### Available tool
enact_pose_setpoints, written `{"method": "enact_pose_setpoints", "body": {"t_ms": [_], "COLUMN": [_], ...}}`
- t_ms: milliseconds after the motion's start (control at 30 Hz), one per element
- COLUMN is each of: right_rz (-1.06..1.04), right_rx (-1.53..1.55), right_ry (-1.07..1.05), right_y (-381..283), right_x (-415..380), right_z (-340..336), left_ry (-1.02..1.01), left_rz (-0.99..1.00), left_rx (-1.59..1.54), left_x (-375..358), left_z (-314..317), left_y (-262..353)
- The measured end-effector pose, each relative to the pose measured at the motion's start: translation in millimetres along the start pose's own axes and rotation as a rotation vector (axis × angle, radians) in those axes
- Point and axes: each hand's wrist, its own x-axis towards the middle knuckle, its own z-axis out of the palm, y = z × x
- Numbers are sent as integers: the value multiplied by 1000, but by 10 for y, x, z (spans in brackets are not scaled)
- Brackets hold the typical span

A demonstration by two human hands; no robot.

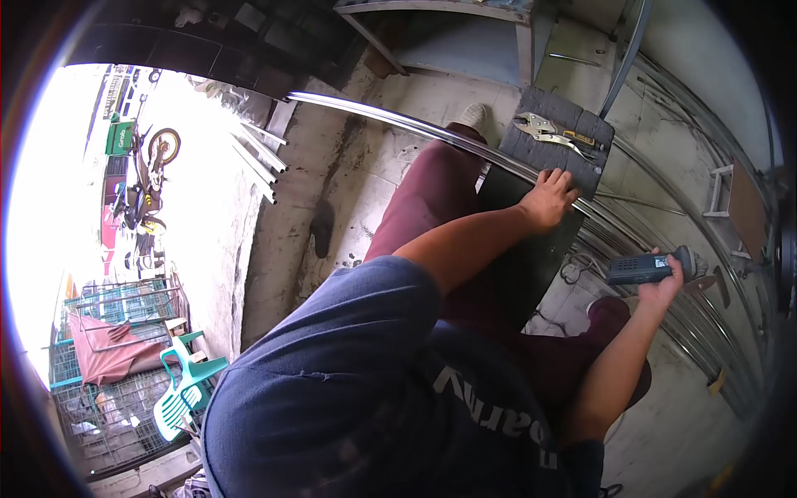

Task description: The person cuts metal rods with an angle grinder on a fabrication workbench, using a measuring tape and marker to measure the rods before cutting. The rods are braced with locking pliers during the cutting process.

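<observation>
My left hand point(550, 201) is closed around a long shiny metal tube point(398, 123), where it crosses the dark padded block point(573, 120). Locking pliers point(552, 133) lie on top of this block, just beyond my fingers. Off to the right, my right hand point(662, 284) grips an angle grinder point(638, 269) near its head, held above the floor and apart from the tube. The grinder's disc is hard to make out.
Several long metal tubes point(693, 328) lie on the floor at right. A metal-framed table point(448, 10) stands at the top, and a small stool point(739, 207) at far right. Motorcycles point(145, 178), a green plastic chair point(184, 386) and wire cages point(116, 415) are at left.
</observation>
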Motion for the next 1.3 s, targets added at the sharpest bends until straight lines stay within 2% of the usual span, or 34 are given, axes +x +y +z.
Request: {"method": "enact_pose_setpoints", "body": {"t_ms": [100, 133, 167, 200, 233, 267, 300, 333, 400, 500, 633, 733, 867, 933, 967, 1033, 1100, 1167, 1233, 1300], "right_rz": [12, 18, 25, 24, 17, -37, -84, -86, -80, -81, -80, -59, -84, -59, -53, -157, -140, -106, -105, -141], "right_rx": [140, 173, 200, 228, 254, 250, 249, 269, 330, 394, 422, 397, 393, 386, 383, 305, 276, 298, 318, 330], "right_ry": [22, 39, 5, -26, -55, -34, -6, 2, -35, -112, -153, -233, -129, -143, -147, -86, -27, -63, -65, -24], "right_y": [-43, -28, 28, 93, 69, 100, 121, 118, 140, 140, 191, 201, 232, 245, 232, 245, 265, 288, 286, 292], "right_x": [-2, 24, 66, 129, 179, 104, 39, 0, 0, 0, -29, -43, -21, -18, -17, -147, -192, -79, -79, -184], "right_z": [47, 41, 9, -56, -119, -52, 12, 44, 85, -16, 19, 12, 26, 24, 13, 141, 169, 66, 68, 235], "left_ry": [-382, -513, -423, -382, -305, -266, -296, -458, -563, -551, -412, -417, -436, -486, -588, -668, -367, -240, -149, -14], "left_rz": [83, 86, 70, -113, -376, -409, -367, -323, -247, -359, -264, -239, -198, -239, -296, -210, 49, 145, 237, 119], "left_rx": [123, 207, 252, 207, 51, 207, 397, 520, 577, 437, 436, 471, 442, 441, 541, 690, 442, 81, 5, -34], "left_x": [289, 355, 322, 291, 212, 58, -145, -338, -824, -956, -1023, -995, -995, -902, -766, -526, -350, -129, 79, 156], "left_z": [-346, -911, -1334, -1517, -2064, -2248, -2260, -2386, -2244, -2114, -2039, -2025, -2081, -2095, -2089, -2010, -1862, -1471, -1130, -698], "left_y": [-262, -295, -485, -886, -960, -1289, -1800, -2001, -2521, -2748, -2921, -2994, -3085, -3006, -2918, -2603, -1963, -1378, -684, -220]}}
